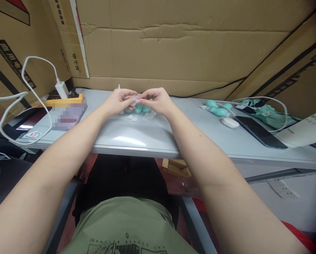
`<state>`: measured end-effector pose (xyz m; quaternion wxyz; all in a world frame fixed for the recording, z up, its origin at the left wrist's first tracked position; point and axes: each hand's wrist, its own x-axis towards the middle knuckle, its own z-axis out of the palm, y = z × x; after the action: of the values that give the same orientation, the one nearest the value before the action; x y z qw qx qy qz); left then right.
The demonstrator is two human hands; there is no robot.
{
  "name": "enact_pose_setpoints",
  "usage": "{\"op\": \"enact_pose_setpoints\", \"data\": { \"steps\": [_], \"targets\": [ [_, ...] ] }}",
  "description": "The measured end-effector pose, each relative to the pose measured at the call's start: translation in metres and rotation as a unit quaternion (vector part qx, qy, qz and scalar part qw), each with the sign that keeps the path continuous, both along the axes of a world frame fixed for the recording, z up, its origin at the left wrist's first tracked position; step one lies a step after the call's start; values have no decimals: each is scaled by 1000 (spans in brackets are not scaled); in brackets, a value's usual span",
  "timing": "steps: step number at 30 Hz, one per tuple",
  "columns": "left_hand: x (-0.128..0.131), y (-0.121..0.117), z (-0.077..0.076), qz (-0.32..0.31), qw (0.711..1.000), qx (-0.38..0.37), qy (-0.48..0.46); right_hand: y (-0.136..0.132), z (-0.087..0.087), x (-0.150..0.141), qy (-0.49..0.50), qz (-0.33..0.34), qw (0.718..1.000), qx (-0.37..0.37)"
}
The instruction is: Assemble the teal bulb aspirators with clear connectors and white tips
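Note:
My left hand (pixel 117 102) and my right hand (pixel 158 101) meet over the far part of the desk, fingers pinched. Between their fingertips is a small translucent whitish piece (pixel 135 102), partly covered by the fingers; its kind I cannot make out. Just below and behind the hands lie several glossy teal rounded pieces (pixel 138 109). White paper scraps (pixel 131 118) rest on the desk by the left hand, with a crumpled clear-and-white wrapper (pixel 149 115) under the right. A white nozzle-like tip (pixel 119 86) sticks up behind the left hand.
More teal rounded pieces (pixel 218 111), a white rounded case (pixel 230 122) and a dark phone (pixel 261 132) lie on the right of the grey desk (pixel 131 137). On the left are a yellow power strip (pixel 67 101), a white charger (pixel 61 89) and its looping cable. Cardboard (pixel 160 53) walls the back.

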<state>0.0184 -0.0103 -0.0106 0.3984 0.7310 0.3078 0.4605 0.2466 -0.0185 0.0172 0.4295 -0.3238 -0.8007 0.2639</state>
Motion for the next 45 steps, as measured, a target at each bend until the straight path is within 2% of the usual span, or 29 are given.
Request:
{"op": "enact_pose_setpoints", "data": {
  "steps": [8,14,24,37,45],
  "targets": [
    [2,-7,5,-11,999,-36,-29,4,-4,-1,24,13,999,17],
    [4,-12,9,-9,998,-52,-40,7,-6,1,46,60,997,-15],
    [5,-11,6,-16,998,-53,-36,9,-10,0,1,32,998,60],
    [5,-11,5,1,1000,-21,-19,6,-5,-1,-7,21,996,82],
    [0,-10,3,-25,999,37,-8,5,-4,-3,17,35,998,56]
  ]
}}
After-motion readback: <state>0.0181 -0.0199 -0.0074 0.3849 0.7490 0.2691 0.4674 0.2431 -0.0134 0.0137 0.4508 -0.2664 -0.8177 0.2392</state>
